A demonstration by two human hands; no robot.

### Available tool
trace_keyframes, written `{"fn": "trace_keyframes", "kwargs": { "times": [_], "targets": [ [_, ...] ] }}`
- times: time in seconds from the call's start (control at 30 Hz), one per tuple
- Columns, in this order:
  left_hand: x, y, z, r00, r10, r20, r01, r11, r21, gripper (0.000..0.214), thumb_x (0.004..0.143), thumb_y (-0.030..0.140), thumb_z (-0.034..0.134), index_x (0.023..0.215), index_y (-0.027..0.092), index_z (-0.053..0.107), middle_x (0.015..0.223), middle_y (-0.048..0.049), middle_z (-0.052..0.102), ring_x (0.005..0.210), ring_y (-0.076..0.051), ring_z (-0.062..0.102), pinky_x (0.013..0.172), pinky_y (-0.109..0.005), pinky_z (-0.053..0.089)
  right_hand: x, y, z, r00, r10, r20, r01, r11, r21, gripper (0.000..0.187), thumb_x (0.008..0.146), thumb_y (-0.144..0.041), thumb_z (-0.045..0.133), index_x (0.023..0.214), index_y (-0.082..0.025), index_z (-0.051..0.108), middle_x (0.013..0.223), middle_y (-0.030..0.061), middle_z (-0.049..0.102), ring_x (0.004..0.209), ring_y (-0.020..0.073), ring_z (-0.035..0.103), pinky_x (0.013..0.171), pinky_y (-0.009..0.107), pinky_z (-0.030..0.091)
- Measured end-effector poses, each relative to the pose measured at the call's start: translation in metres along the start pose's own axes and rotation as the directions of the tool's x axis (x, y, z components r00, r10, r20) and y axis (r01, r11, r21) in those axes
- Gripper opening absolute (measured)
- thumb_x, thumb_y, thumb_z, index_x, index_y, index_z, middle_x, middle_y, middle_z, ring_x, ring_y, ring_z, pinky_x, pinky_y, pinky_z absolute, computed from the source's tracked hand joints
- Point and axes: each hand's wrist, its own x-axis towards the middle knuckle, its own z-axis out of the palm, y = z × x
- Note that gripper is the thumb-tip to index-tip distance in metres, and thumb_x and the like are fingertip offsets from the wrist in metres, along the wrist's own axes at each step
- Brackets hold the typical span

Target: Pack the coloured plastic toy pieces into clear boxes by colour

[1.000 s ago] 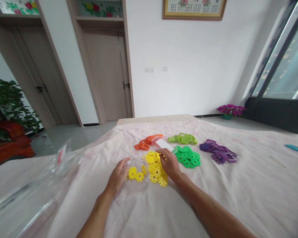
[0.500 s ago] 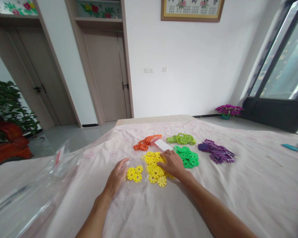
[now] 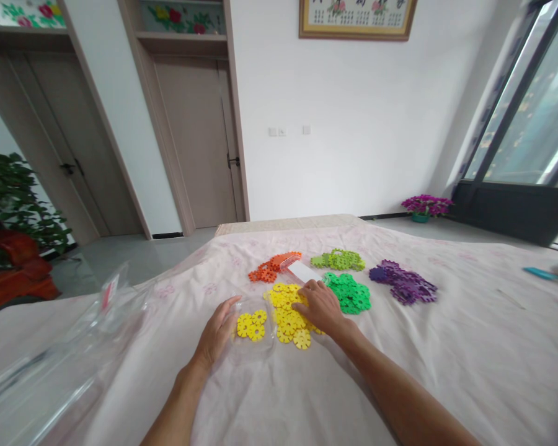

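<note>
The left hand point(image 3: 217, 328), loosely curved and partly open, rests against the left side of the clear box point(image 3: 260, 350); light pressure there should steady it. A few yellow discs point(image 3: 252, 327) lie inside. The right hand point(image 3: 323, 306), half bent, thumb apart, is on the yellow pile point(image 3: 286, 310) just right of the box; whether it grips anything, I cannot tell. Overlapping discs likely lift best by their rims, clear of the green pile point(image 3: 348, 294) nearer the far edge of the cloth point(image 3: 255, 409).

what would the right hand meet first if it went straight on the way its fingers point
Most likely the yellow pieces right beside the right hand. Depth is unclear, so it might instead brush the clear, white-panelled plastic piece just beyond.
</note>
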Motion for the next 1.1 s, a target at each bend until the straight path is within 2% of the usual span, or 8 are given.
{"fn": "trace_keyframes", "kwargs": {
  "times": [0.3,0.43,0.57,0.67,0.77,0.87,0.97,1.1],
  "targets": [
    [0.001,-0.004,0.000,1.000,0.014,0.016,-0.014,1.000,0.003,0.047,0.090,0.042,0.046,0.133,0.024,0.052,0.144,-0.0063,0.049,0.134,-0.025,0.043,0.115,-0.041,0.029,0.002,-0.007,0.007,0.997,-0.075,-0.024,0.071,0.988,-0.133,0.028,0.095,-0.033,0.049,0.082,-0.019,0.069,0.092,0.0112,0.064,0.090,0.0227,0.054,0.075,0.034,0.036],
    [0.001,-0.003,0.000,1.000,0.000,0.010,0.000,1.000,0.009,0.047,0.090,0.044,0.046,0.132,0.024,0.053,0.144,-0.0063,0.049,0.134,-0.025,0.043,0.115,-0.041,0.029,0.003,-0.001,0.008,0.994,-0.052,-0.098,0.040,0.992,-0.123,0.030,0.099,-0.029,0.042,0.084,-0.019,0.067,0.091,0.0092,0.064,0.089,0.0209,0.054,0.077,0.033,0.034],
    [0.001,-0.002,0.000,1.000,0.002,0.014,-0.002,1.000,0.006,0.048,0.090,0.045,0.047,0.132,0.024,0.053,0.144,-0.0067,0.049,0.134,-0.025,0.043,0.115,-0.041,0.029,0.004,-0.003,0.005,0.971,0.033,-0.235,-0.012,0.996,0.092,0.034,0.101,-0.031,0.037,0.086,-0.019,0.065,0.093,0.0069,0.064,0.089,0.0188,0.055,0.081,0.030,0.035],
    [0.001,0.000,0.000,1.000,0.020,0.009,-0.020,1.000,0.013,0.047,0.090,0.045,0.047,0.131,0.024,0.055,0.143,-0.0062,0.051,0.135,-0.024,0.042,0.116,-0.041,0.027,0.004,-0.018,0.004,0.954,0.069,-0.292,0.045,0.930,0.365,0.038,0.102,-0.034,0.034,0.082,-0.019,0.063,0.090,0.0055,0.064,0.088,0.0170,0.056,0.081,0.027,0.038],
    [0.002,0.002,0.001,1.000,0.024,-0.003,-0.024,1.000,0.017,0.046,0.090,0.046,0.047,0.130,0.024,0.056,0.141,-0.0059,0.052,0.135,-0.024,0.042,0.116,-0.041,0.026,0.001,-0.039,0.004,0.961,0.027,-0.274,0.131,0.831,0.540,0.040,0.101,-0.037,0.034,0.078,-0.019,0.060,0.082,0.0037,0.063,0.083,0.0161,0.056,0.078,0.026,0.040],
    [0.001,0.004,0.001,1.000,0.018,-0.007,-0.018,1.000,0.018,0.045,0.091,0.046,0.046,0.129,0.023,0.056,0.141,-0.0067,0.052,0.135,-0.024,0.042,0.116,-0.041,0.026,-0.002,-0.052,0.004,0.969,-0.100,-0.226,0.213,0.802,0.557,0.039,0.101,-0.038,0.035,0.080,-0.019,0.062,0.084,0.0035,0.065,0.085,0.0162,0.057,0.081,0.027,0.040],
    [0.000,0.003,0.000,1.000,0.019,-0.001,-0.019,0.999,0.029,0.045,0.091,0.044,0.046,0.130,0.023,0.055,0.141,-0.0068,0.052,0.135,-0.024,0.042,0.116,-0.042,0.026,-0.003,-0.048,0.003,0.971,-0.146,-0.189,0.223,0.841,0.494,0.038,0.102,-0.036,0.034,0.088,-0.020,0.066,0.093,0.0051,0.067,0.093,0.0171,0.058,0.088,0.029,0.039],
    [0.000,0.000,-0.001,1.000,0.023,0.015,-0.023,0.999,0.029,0.047,0.090,0.044,0.046,0.132,0.024,0.053,0.143,-0.0070,0.050,0.135,-0.025,0.042,0.115,-0.043,0.027,-0.002,-0.029,-0.001,0.992,-0.039,-0.121,0.080,0.934,0.349,0.030,0.099,-0.032,0.042,0.096,-0.022,0.070,0.103,0.0056,0.068,0.097,0.0185,0.056,0.090,0.031,0.038]
  ]
}}
